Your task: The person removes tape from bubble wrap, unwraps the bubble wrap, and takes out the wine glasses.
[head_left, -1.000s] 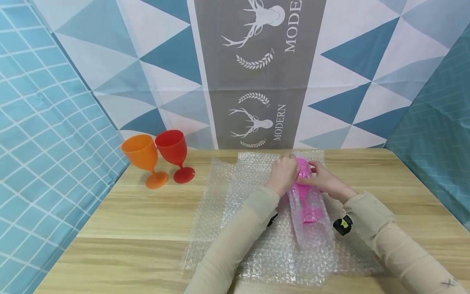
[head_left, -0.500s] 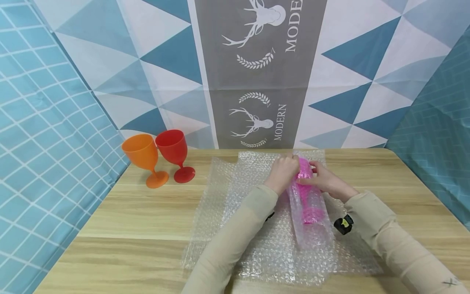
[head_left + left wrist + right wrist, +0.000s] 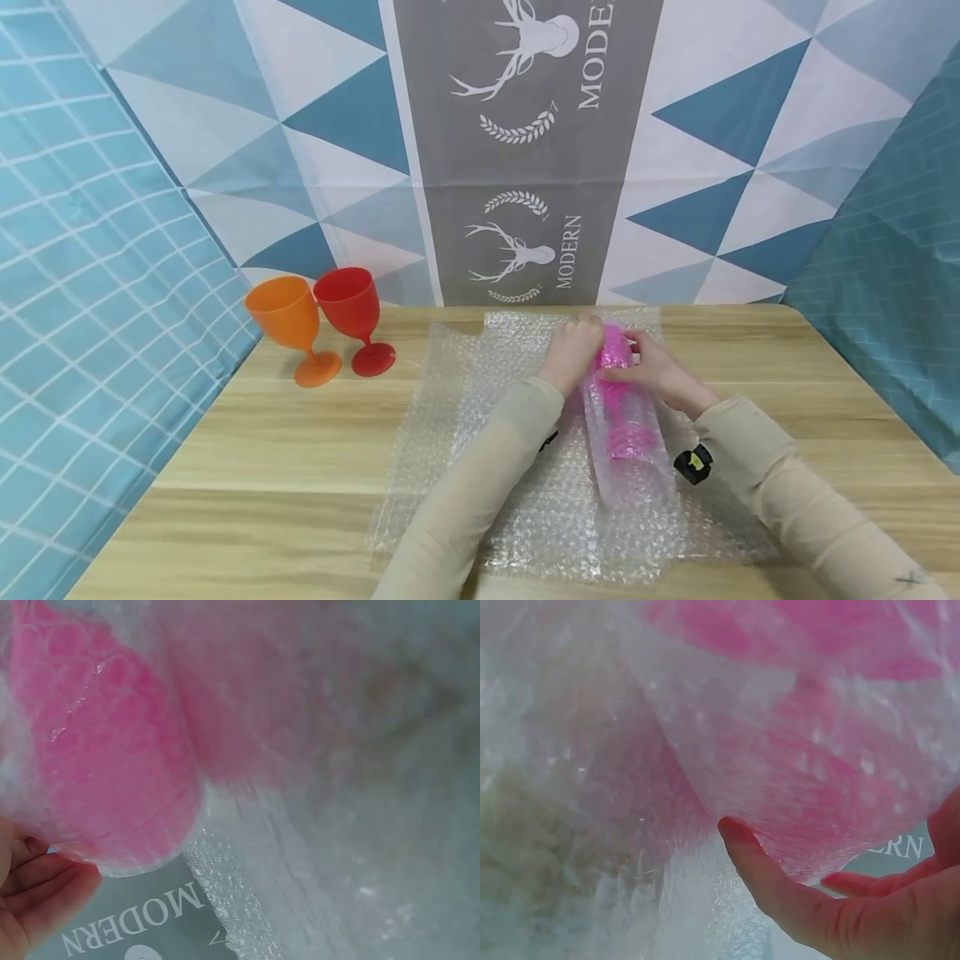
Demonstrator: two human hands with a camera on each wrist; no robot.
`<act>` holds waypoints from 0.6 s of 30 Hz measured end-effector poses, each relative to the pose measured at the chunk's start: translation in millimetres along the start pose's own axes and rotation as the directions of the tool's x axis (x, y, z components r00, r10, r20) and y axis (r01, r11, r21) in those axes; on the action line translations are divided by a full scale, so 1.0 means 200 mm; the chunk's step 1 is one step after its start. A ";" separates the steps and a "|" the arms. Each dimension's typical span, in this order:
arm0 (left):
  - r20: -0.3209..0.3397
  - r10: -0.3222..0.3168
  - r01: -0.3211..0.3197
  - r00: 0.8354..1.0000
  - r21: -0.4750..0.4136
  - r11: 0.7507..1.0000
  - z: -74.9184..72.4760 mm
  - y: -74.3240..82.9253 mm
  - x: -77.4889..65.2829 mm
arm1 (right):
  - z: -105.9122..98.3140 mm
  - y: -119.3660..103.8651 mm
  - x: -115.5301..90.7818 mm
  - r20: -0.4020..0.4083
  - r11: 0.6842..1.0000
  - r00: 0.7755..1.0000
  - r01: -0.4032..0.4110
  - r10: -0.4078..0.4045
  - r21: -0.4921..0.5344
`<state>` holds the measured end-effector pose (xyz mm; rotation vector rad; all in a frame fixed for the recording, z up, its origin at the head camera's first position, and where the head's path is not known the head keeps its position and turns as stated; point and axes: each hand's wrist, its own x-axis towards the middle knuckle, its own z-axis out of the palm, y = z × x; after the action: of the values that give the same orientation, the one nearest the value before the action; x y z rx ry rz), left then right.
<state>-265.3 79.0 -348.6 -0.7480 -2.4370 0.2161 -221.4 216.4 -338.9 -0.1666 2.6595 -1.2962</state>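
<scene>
A pink goblet (image 3: 630,440) lies on its side inside a roll of clear bubble wrap (image 3: 630,492), its bowl toward the back wall. My left hand (image 3: 573,350) curls its fingers at the bowl end, holding the wrapped rim from the left. In the left wrist view its fingertips (image 3: 79,883) touch the film over the pink bowl (image 3: 112,765). From the right, my right hand (image 3: 660,371) grips the wrapped bowl, thumb on top. The right wrist view shows the thumb (image 3: 754,862) against the film, other fingers partly hidden. Flat bubble wrap sheets (image 3: 517,467) lie underneath.
An orange goblet (image 3: 288,312) and a red goblet (image 3: 352,308) stand upright at the back left of the wooden table (image 3: 247,500). A patterned cloth (image 3: 517,167) hangs behind it. Blue sheets (image 3: 82,275) hang at the left and right.
The wrapped pink goblet has shifted slightly left along with both hands. Each hand keeps its hold near the bowl. The orange and red goblets stay where they were.
</scene>
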 end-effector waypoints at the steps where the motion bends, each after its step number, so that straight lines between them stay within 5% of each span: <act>1: 0.011 -0.013 0.013 1.000 -0.009 1.000 0.00 -0.01 0.00 | 0.01 0.00 0.00 -0.001 1.000 1.000 0.002 -0.002 -0.003; 5: 0.030 -0.029 0.032 0.999 -0.104 0.994 0.00 -0.02 -0.01 | 0.01 0.00 0.00 0.001 1.000 1.000 0.002 -0.002 0.015; 8: 0.045 -0.073 0.082 0.996 -0.239 0.968 0.00 -0.03 -0.01 | 0.01 0.00 0.00 0.016 0.999 1.000 -0.001 0.000 0.034; 14: 0.143 -0.151 0.205 0.978 -0.536 0.819 0.00 -0.06 -0.03 | 0.01 0.01 -0.01 0.032 0.998 0.999 -0.012 0.010 0.055; 18: 0.175 -0.146 0.224 0.974 -0.602 0.766 0.00 -0.07 -0.05 | 0.01 0.01 -0.01 0.026 0.998 1.000 -0.015 0.014 0.054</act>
<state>-265.1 61.6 -348.8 -0.7602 -2.6893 -0.6811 -219.5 217.2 -341.9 -0.1547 2.5964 -1.3516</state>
